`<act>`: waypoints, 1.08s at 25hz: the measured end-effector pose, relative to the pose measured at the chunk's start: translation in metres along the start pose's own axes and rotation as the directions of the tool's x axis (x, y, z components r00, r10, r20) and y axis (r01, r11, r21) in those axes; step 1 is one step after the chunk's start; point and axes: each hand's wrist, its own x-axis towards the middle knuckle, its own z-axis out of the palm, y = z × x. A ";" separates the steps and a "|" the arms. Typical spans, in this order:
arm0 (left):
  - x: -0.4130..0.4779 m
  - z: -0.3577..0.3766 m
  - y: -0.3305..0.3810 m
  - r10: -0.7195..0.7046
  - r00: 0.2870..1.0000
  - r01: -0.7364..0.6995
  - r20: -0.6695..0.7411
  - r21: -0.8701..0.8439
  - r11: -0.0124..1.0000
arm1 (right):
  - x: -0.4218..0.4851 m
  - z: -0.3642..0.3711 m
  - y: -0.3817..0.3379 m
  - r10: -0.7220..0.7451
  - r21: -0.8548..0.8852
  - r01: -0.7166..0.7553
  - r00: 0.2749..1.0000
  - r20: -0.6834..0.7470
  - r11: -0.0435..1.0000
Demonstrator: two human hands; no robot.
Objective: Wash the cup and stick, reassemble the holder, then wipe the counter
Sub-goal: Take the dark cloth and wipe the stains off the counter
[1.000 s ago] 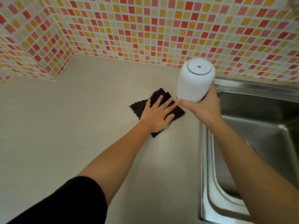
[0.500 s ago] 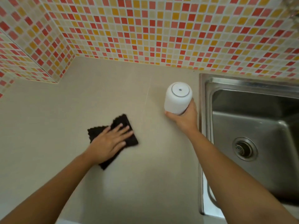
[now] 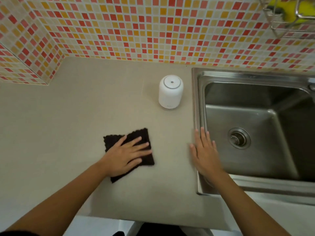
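1. While your left hand [image 3: 127,155] lies flat on the dark cloth [image 3: 142,134], its fingers are straight and spread. It presses down and pinches nothing.
2. Dark cloth: scalloped edges, lying flat on the counter [image 3: 68,125] towards the front middle. Your palm covers part of it.
3. Your right hand [image 3: 206,155]: slack and flat, fingers straight, holding nothing. It sits over the left rim of the sink [image 3: 197,99], where steel meets counter. It is blurred, so you cannot tell whether it rests on the rim or hovers just above.
4. White holder [image 3: 171,93]: upright on the counter, closed, with a rounded top bearing a grey ring and a small centre dot. It stands just beside the sink's left rim, towards the back, well apart from both hands and the cloth.
5. Sink: stainless steel, set into the counter at your right, with a round drain [image 3: 238,138] in the basin floor.
6. Tiled wall [image 3: 136,28]: small mosaic squares in red, orange, yellow and cream, running behind the counter and turning a corner at your left.
7. Wire rack [image 3: 279,29]: top right, above the sink, holding yellow items [image 3: 305,12].
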 end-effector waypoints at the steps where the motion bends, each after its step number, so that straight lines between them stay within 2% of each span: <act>1: 0.020 -0.003 0.005 -0.085 0.996 0.084 -0.007 -0.021 0.996 | -0.001 0.001 0.002 0.000 0.021 0.000 1.000 0.017 1.000; 2: 0.040 -0.005 0.016 -0.130 0.991 0.129 -0.021 -0.020 0.991 | -0.001 0.002 0.002 -0.004 0.039 0.003 1.000 0.017 0.999; 4: 0.068 -0.002 0.045 -0.100 0.995 0.101 -0.025 0.016 0.995 | 0.000 0.003 0.001 -0.004 0.060 0.004 1.000 0.003 0.998; 7: 0.066 0.012 0.085 0.088 0.996 -0.087 0.001 0.082 0.993 | 0.001 0.003 0.002 -0.010 0.074 0.010 1.000 0.008 0.997; 10: 0.033 0.023 0.101 0.254 0.967 -0.251 -0.020 0.101 0.963 | 0.000 0.003 -0.001 0.002 0.046 -0.003 1.000 0.029 0.999; 12: 0.011 0.024 0.096 0.292 0.951 -0.271 -0.097 0.185 0.945 | -0.005 -0.002 -0.006 -0.010 0.031 0.012 0.999 -0.050 0.999; 13: 0.004 0.024 0.094 0.210 0.966 -0.179 -0.154 0.193 0.965 | -0.010 -0.003 -0.009 -0.036 0.034 0.040 0.991 -0.126 0.999; 14: 0.001 0.022 0.093 0.042 0.977 -0.011 -0.209 0.150 0.989 | -0.016 -0.004 -0.014 -0.066 0.034 0.074 0.978 -0.199 0.997; 15: 0.000 0.019 0.094 -0.170 0.958 0.188 -0.229 0.059 0.980 | -0.022 -0.004 -0.019 -0.086 0.019 0.093 0.966 -0.245 0.995; 17: 0.002 0.014 0.099 -0.508 0.850 0.500 -0.140 -0.089 0.861 | -0.031 -0.002 -0.029 -0.088 -0.063 0.075 0.970 -0.226 0.995; 18: 0.003 0.016 0.100 -0.587 0.803 0.581 -0.101 -0.086 0.810 | -0.032 0.000 -0.034 -0.086 -0.116 0.066 0.981 -0.174 0.991; 20: 0.005 0.017 0.100 -0.643 0.761 0.641 -0.084 -0.052 0.766 | -0.029 0.003 -0.041 -0.125 -0.167 0.110 0.988 -0.088 0.980; 22: 0.009 0.015 0.101 -0.644 0.758 0.643 -0.104 -0.050 0.765 | -0.026 0.007 -0.046 -0.205 -0.138 0.193 0.975 -0.082 0.971; 25: 0.014 0.012 0.108 -0.572 0.798 0.563 -0.189 -0.104 0.820 | -0.030 0.016 -0.054 -0.274 -0.156 0.256 0.956 -0.105 0.954; 27: 0.019 0.003 0.108 -0.515 0.808 0.490 -0.287 -0.158 0.857 | -0.033 0.019 -0.061 -0.245 -0.109 0.231 0.959 -0.139 0.967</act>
